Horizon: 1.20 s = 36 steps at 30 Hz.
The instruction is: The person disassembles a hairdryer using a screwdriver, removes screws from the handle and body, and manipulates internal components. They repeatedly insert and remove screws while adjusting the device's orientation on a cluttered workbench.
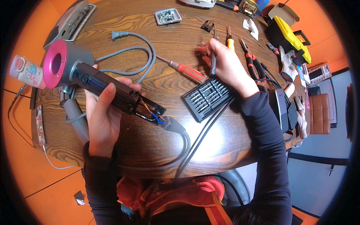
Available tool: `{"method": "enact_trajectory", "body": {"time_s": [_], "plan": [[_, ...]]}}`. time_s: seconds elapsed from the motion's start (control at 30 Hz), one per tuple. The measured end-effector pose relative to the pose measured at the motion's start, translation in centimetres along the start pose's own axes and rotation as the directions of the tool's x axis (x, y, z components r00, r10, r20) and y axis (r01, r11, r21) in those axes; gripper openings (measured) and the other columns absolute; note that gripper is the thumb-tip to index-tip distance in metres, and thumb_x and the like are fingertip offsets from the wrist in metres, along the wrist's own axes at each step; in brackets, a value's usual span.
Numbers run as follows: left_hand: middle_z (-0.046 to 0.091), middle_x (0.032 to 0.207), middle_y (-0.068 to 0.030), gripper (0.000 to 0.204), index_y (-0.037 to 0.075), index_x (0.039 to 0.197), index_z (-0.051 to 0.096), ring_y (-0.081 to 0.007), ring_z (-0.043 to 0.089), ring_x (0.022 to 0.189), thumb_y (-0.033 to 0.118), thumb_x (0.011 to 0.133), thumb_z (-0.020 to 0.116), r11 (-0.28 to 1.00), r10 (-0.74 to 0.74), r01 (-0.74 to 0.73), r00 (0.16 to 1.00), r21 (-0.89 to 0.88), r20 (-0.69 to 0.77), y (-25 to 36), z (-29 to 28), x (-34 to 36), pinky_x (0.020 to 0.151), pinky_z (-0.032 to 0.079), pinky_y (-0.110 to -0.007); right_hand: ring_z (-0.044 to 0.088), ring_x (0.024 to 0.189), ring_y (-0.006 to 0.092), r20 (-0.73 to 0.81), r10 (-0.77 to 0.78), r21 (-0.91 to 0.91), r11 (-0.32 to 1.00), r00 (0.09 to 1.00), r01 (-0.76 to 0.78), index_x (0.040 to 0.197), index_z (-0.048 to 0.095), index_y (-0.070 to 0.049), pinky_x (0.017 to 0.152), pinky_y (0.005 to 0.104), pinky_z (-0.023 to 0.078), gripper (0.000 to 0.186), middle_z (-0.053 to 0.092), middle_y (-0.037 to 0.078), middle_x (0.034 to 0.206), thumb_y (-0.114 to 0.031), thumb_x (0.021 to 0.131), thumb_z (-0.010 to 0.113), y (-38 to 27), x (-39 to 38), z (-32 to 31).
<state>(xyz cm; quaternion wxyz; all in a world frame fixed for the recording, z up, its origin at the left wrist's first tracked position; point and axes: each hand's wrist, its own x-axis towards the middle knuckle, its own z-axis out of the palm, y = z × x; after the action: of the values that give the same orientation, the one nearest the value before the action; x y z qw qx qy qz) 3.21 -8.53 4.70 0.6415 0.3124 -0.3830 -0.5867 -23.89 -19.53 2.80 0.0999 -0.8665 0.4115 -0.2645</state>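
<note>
My left hand [102,112] is wrapped round the black inner handle of a hair dryer [84,56] with a grey head and pink ring. The handle's lower end is open, showing blue and other wires, and a grey cord leaves it. Raised above a black bit case [204,103], my right hand [231,67] grips a slim dark precision screwdriver [213,60] upright between its fingers. Several bits lie in rows in that case. A grey tube-shaped piece [75,118] lies beside my left wrist, partly hidden.
A red-handled screwdriver [190,72] lies mid-table beside the looped grey power cord [152,56]. Farther back are a tray of screws [168,17] and a small black part [207,26]. Pliers [247,56], gloves [288,65] and a yellow-black toolbox [290,37] stand at right.
</note>
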Motion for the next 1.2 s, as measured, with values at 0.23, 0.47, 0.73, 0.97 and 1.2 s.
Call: {"method": "enact_trajectory", "body": {"time_s": [0.23, 0.47, 0.73, 0.97, 1.2], "plan": [[0.053, 0.097, -0.0202, 0.060, 0.007, 0.131, 0.007, -0.0307, 0.058, 0.090, 0.013, 0.088, 0.048, 1.000, -0.008, 0.008, 1.000, 0.004, -0.012, 0.1, -0.1, 0.0, 0.077, 0.050, -0.043, 0.062, 0.072, 0.0162, -0.177, 0.219, 0.149, 0.970, 0.960, -0.193, 0.076, 0.036, -0.005, 0.060, 0.0261, 0.046, 0.026, 0.064, 0.012, 0.078, 0.001, 0.073, 0.062, 0.3, 0.3, -1.2], [0.053, 0.097, -0.0202, 0.058, 0.007, 0.131, 0.008, -0.0309, 0.058, 0.090, 0.014, 0.088, 0.048, 1.000, -0.008, 0.008, 1.000, 0.008, -0.016, 0.1, 0.0, -0.1, 0.077, 0.050, -0.043, 0.061, 0.070, 0.0192, -0.121, 0.225, 0.108, 0.971, 0.967, -0.213, 0.079, 0.036, -0.005, 0.063, 0.0270, 0.046, 0.028, 0.063, 0.011, 0.075, 0.002, 0.071, 0.062, 0.1, 0.3, -1.2], [0.053, 0.098, -0.0201, 0.060, 0.008, 0.131, 0.009, -0.0312, 0.058, 0.090, 0.013, 0.086, 0.049, 1.000, -0.014, 0.014, 1.000, -0.007, -0.007, 0.1, -0.2, 0.0, 0.079, 0.049, -0.043, 0.063, 0.071, 0.0237, -0.142, 0.221, 0.154, 0.968, 0.965, -0.199, 0.081, 0.037, -0.004, 0.060, 0.0285, 0.046, 0.029, 0.063, 0.012, 0.076, 0.000, 0.071, 0.064, 0.2, 0.3, -0.2], [0.056, 0.095, -0.0174, 0.050, 0.001, 0.122, 0.027, -0.0284, 0.058, 0.088, 0.014, 0.083, 0.053, 0.999, -0.045, 0.045, 0.999, 0.006, -0.025, 0.0, -0.1, 0.3, 0.079, 0.048, -0.037, 0.059, 0.067, 0.0217, -0.077, 0.249, 0.174, 0.957, 0.965, -0.233, 0.086, 0.043, -0.004, 0.056, 0.0296, 0.046, 0.022, 0.058, 0.012, 0.071, 0.001, 0.073, 0.060, 0.5, 0.4, 1.1], [0.057, 0.096, -0.0158, 0.029, 0.003, 0.104, 0.038, -0.0279, 0.058, 0.092, 0.019, 0.083, 0.052, 0.995, 0.015, -0.013, 1.000, 0.096, -0.018, 0.0, -1.0, 0.5, 0.083, 0.048, -0.038, 0.058, 0.069, 0.0316, 0.074, 0.085, -0.180, 0.981, 0.994, -0.071, 0.091, 0.040, -0.004, 0.058, 0.0353, 0.045, 0.026, 0.056, 0.014, 0.071, 0.007, 0.070, 0.050, 0.9, 1.2, 0.6]]}}
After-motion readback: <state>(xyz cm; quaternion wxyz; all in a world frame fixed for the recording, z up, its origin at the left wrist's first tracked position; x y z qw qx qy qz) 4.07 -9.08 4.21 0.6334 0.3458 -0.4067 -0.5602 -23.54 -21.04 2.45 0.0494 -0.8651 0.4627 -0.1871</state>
